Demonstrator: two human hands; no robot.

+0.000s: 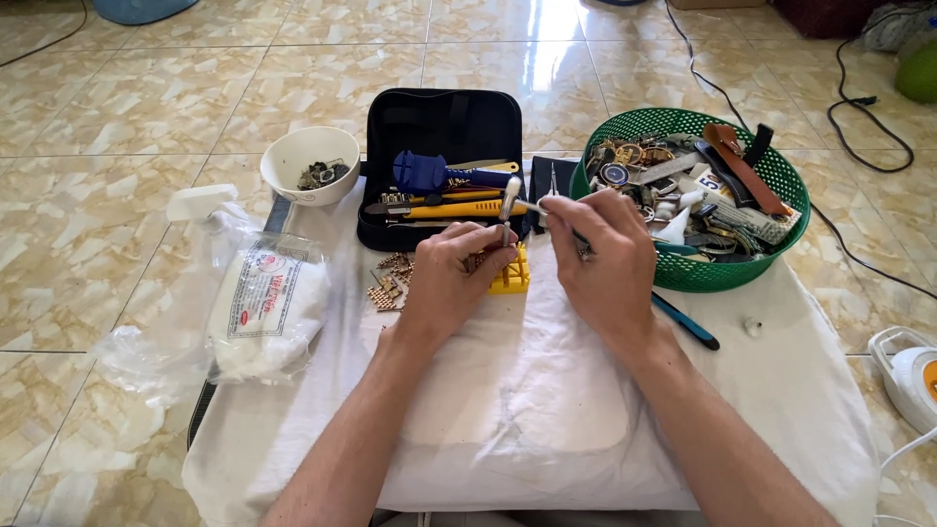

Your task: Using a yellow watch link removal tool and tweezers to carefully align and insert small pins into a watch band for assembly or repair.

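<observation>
My left hand (451, 276) pinches a gold-toned watch bracelet (476, 260) against a small yellow block (511, 273) on the white cloth. My right hand (597, 256) holds a small hammer by its thin handle, its silver head (509, 195) raised just above the left fingers. Loose gold bracelet links (388, 283) lie to the left of the left hand.
An open black tool case (441, 127) with a blue tool and yellow-handled tools lies behind the hands. A green basket (781, 244) of watch parts stands at right, a white bowl (305, 156) and a plastic bag (259, 307) at left. Blue-handled pliers (688, 324) lie beside the right wrist.
</observation>
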